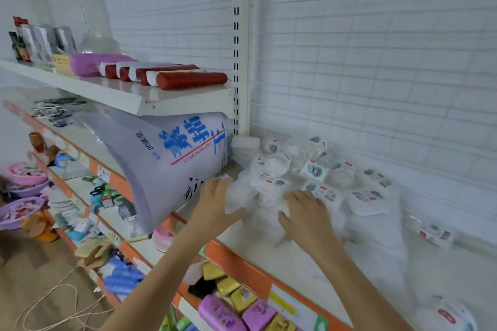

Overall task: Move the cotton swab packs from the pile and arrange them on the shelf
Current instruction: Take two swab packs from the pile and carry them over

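A pile of cotton swab packs (pixel 317 172), white round tubs and flat bags with small labels, lies on the white shelf (pixel 269 252) against the back wall, partly inside clear plastic wrapping (pixel 252 196). My left hand (pixel 215 201) grips the left side of that wrapping. On the wrapping's right side lies my right hand (pixel 306 212), its fingers spread over the packs. One pack (pixel 435 232) lies apart to the right, and another (pixel 451 314) sits at the lower right corner.
A large white plastic bag with blue characters (pixel 172 158) lies on the shelf just left of the pile. Red rolls (pixel 188 79) rest on the upper shelf. Lower shelves hold soap packs (pixel 242 309) and mixed goods. The shelf edge is orange (pixel 242 266).
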The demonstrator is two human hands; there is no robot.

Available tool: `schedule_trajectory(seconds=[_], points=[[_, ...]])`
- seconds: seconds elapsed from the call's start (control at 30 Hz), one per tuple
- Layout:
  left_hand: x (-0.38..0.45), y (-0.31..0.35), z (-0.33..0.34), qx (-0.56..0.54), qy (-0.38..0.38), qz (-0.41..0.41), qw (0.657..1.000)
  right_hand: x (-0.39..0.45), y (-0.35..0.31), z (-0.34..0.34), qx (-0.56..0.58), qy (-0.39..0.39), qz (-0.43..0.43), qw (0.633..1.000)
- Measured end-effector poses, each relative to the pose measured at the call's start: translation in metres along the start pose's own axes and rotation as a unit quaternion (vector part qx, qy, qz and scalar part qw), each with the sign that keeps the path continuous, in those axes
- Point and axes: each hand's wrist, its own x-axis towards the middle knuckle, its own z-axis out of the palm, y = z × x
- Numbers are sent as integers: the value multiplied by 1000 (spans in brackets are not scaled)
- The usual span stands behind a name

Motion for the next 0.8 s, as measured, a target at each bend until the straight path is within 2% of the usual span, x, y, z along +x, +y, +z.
schedule_trajectory(seconds=[0.1,0.17,0.33,0.47,0.57,0.7,0.8], points=[[25,-15,13,-43,-52,16,998,7,-12,11,-53,19,41,998],[34,-25,19,-34,-82,63,994,9,-16,13,-74,17,49,996],[40,-43,13,-73,-40,150,985,13,-17,12,-125,27,49,991],[43,-48,-6,-102,-1,135,986,6,-11,6,-122,60,13,991],[45,-50,-13,-98,16,122,988,8,-10,-6,-63,43,22,997],[52,-47,-11,-178,7,92,980,18,-9,-19,77,-32,72,994],[53,-44,-8,-200,-10,61,978,21,-10,-18,144,-23,96,985]])
